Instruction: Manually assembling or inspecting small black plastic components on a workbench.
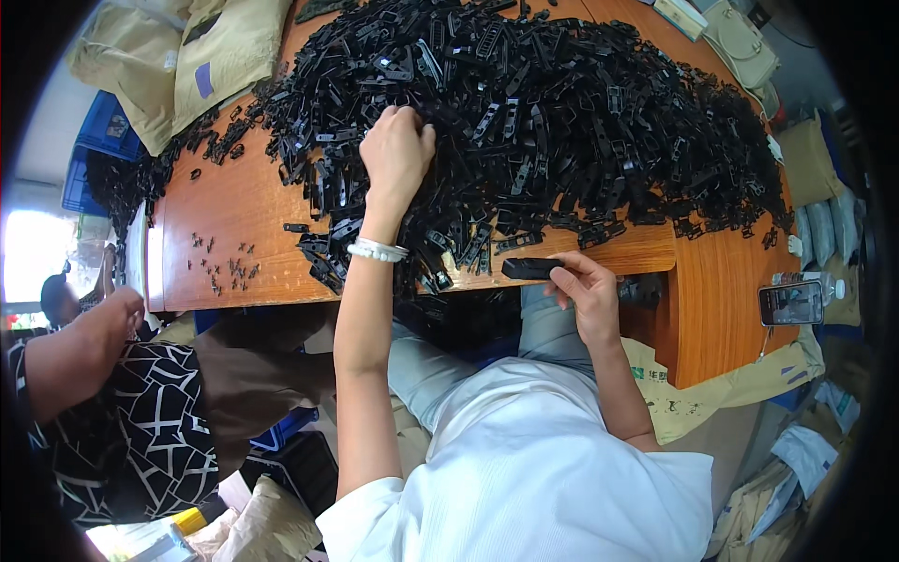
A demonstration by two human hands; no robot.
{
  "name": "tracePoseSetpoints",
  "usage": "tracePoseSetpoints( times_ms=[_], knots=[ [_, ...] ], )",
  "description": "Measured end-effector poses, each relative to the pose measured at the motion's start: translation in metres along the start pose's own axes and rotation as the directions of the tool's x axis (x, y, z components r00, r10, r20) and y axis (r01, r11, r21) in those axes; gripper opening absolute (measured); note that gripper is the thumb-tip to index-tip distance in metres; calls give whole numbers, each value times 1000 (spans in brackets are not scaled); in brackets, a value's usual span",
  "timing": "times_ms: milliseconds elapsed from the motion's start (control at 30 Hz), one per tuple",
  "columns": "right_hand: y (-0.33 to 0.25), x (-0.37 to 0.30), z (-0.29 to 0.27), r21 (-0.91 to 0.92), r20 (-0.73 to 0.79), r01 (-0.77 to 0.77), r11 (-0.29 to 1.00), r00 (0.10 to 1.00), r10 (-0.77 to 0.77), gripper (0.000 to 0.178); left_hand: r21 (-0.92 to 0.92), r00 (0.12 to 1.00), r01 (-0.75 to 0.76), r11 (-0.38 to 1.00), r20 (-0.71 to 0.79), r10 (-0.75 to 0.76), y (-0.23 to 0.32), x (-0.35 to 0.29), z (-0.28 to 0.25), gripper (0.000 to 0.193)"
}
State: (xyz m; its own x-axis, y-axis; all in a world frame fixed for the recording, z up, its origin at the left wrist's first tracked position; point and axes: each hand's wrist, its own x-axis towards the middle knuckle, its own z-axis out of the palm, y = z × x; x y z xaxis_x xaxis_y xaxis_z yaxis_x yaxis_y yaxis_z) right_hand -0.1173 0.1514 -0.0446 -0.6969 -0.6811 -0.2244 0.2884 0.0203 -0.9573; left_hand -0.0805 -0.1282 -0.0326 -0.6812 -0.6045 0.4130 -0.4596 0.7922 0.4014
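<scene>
"Right hand [588,288]?"
"Three o'clock: pinched one black plastic part [529,269] by its end, seemingly leaving the rest exposed."
"Left hand [397,157]?"
"Eleven: curled at the heap of black parts [562,122], twelve o'clock; whether it gripped anything, I couldn't tell."

Green lettering [657,374] stands on the pale yellow sack [719,389].
</scene>
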Motion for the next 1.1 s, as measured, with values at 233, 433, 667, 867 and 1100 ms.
tracePoseSetpoints(
  times_ms=[233,433,667,867,1100],
  knots=[
    [-12,13,15,-128,66,94,987,994,-86,16,-768,888,451,454,334,-316,5,-59,-23,9],
    [-29,31,36,-105,215,284,953,942,-257,17,-749,755,636,-188,654,-48,28,-96,-36,31],
    [-31,25,37,-335,252,513,791,857,-449,17,-813,835,533,237,551,12,47,-112,-59,31],
    [-35,27,42,-396,327,654,645,756,-567,25,-691,964,104,715,247,99,55,-127,-62,36],
    [-24,27,37,-414,409,673,613,739,-535,27,-671,974,33,740,188,126,58,-137,-58,32]
  ],
)
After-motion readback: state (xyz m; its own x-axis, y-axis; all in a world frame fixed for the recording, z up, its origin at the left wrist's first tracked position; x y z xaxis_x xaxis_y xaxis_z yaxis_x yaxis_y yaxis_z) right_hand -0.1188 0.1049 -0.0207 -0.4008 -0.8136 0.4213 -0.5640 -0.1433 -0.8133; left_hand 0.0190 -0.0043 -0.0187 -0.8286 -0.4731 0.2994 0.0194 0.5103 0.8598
